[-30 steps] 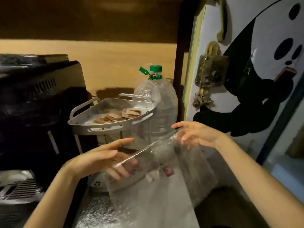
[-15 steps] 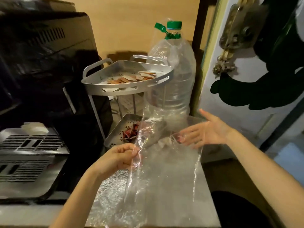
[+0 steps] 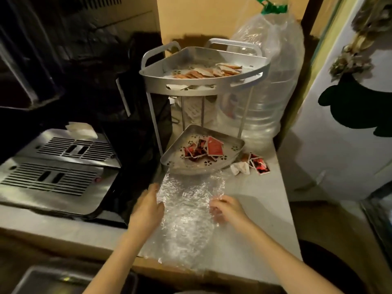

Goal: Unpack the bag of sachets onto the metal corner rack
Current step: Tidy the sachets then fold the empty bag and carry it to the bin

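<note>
A two-tier metal corner rack (image 3: pixel 206 84) stands on the white counter. Brown sachets (image 3: pixel 209 72) lie on its upper tray; red sachets (image 3: pixel 202 148) lie in the lower tray. A few more red sachets (image 3: pixel 258 164) and a crumpled white scrap (image 3: pixel 240 168) rest on the counter to the right of the lower tray. The clear plastic bag (image 3: pixel 187 217) lies flat and crinkled on the counter in front of the rack. My left hand (image 3: pixel 147 206) rests on its left edge with fingers together. My right hand (image 3: pixel 228 210) pinches the bag's right edge.
A big clear water bottle (image 3: pixel 269 85) with a green cap stands behind the rack on the right. A dark coffee machine with a metal drip tray (image 3: pixel 57 166) fills the left. A white door with a panda picture (image 3: pixel 347 107) is at the right. The counter's front edge (image 3: pixel 233 276) is near me.
The bag has come down from in front of the rack and now lies flat on the counter. Both hands have dropped to its sides. The view has tilted downward.
</note>
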Demonstrator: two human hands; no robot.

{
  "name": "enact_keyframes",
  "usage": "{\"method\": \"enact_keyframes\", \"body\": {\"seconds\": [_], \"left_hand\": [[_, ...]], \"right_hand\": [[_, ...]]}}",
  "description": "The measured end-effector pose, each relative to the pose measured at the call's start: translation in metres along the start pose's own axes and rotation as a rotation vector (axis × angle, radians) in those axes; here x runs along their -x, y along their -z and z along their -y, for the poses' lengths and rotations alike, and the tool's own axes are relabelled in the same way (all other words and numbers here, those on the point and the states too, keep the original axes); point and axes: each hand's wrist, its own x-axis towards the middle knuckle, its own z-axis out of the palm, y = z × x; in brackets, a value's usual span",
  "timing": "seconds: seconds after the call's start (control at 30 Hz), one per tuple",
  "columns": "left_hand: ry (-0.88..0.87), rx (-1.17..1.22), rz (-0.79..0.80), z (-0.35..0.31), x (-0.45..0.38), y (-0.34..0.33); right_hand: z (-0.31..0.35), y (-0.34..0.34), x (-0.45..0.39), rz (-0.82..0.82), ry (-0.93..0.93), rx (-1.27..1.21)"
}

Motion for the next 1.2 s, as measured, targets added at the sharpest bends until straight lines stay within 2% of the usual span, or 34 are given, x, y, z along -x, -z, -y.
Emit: {"method": "enact_keyframes", "body": {"seconds": [0.13,0.27,0.5,0.63,0.77,0.83,0.97,1.03,1.1,1.2], "left_hand": [[-0.239,-0.147,-0.14,-0.007,0.009,-0.018],[-0.374,-0.326,-0.024,-0.001,-0.002,-0.043],[-0.291,-0.359,0.128,0.012,-0.023,-0.074],[-0.263,-0.392,0.173,0.009,-0.024,-0.073],[-0.238,-0.397,0.194,0.008,-0.027,-0.074],[-0.216,-0.452,0.238,0.002,-0.031,-0.07],[-0.182,-0.609,0.315,-0.026,-0.042,-0.054],[-0.144,-0.693,0.338,-0.045,-0.047,-0.051],[-0.124,-0.79,0.356,-0.065,-0.052,-0.052],[-0.155,-0.833,0.348,-0.099,-0.057,-0.056]], "right_hand": [[-0.007,-0.015,-0.004,-0.029,0.058,0.091],[-0.011,-0.025,-0.003,0.012,0.083,0.182],[-0.018,-0.025,-0.004,-0.134,0.191,0.301],[-0.017,-0.024,-0.004,-0.259,0.422,0.717],[-0.021,-0.024,-0.011,-0.189,0.71,1.051],[-0.023,-0.021,-0.013,-0.138,0.72,1.134],[-0.015,-0.011,-0.022,0.035,0.627,0.994],[-0.003,-0.001,-0.026,0.099,0.494,0.735],[0.011,0.015,-0.029,0.071,0.383,0.465],[0.025,0.048,-0.038,-0.058,0.356,0.366]]}}
